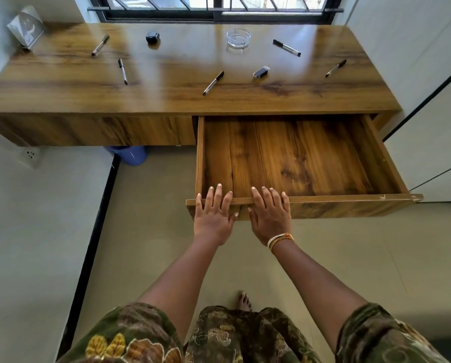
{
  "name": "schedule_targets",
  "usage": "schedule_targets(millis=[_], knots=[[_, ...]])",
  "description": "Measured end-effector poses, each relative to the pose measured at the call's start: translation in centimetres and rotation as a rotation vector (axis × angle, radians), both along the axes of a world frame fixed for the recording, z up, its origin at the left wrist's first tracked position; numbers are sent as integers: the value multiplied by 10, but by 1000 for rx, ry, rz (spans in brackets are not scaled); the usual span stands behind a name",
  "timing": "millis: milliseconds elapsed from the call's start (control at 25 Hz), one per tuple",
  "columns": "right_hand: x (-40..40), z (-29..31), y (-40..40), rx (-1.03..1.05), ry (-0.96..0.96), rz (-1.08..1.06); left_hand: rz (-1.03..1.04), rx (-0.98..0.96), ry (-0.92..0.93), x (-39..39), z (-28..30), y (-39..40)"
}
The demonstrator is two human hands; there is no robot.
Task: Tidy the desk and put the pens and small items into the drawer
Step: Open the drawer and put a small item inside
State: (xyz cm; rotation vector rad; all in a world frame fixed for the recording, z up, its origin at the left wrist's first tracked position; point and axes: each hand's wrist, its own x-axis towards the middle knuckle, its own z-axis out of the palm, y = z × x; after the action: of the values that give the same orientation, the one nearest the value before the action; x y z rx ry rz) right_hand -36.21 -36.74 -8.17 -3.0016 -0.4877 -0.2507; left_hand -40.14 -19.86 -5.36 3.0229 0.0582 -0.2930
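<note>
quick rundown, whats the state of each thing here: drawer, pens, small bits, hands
drawer: pulled open, nothing visible inside
left hand: flat on the drawer's front edge, fingers straight
right hand: flat on the same edge, fingers straight
five pens: lying scattered on the desk, not yet in the drawer
small black item: on the desk
small capped item: lying on the desk
glass ashtray: upright, looks empty
left drawer front: closed
</note>
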Motion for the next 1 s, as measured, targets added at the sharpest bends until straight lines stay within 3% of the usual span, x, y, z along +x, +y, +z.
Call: schedule_targets(millis=[680, 1000], knots=[[-81, 8, -16, -41, -12, -2, -22, 1, -12, -77, 1, -18], [-87, 18, -6, -74, 40, -68, -36, -53, -38, -79, 8, -15]])
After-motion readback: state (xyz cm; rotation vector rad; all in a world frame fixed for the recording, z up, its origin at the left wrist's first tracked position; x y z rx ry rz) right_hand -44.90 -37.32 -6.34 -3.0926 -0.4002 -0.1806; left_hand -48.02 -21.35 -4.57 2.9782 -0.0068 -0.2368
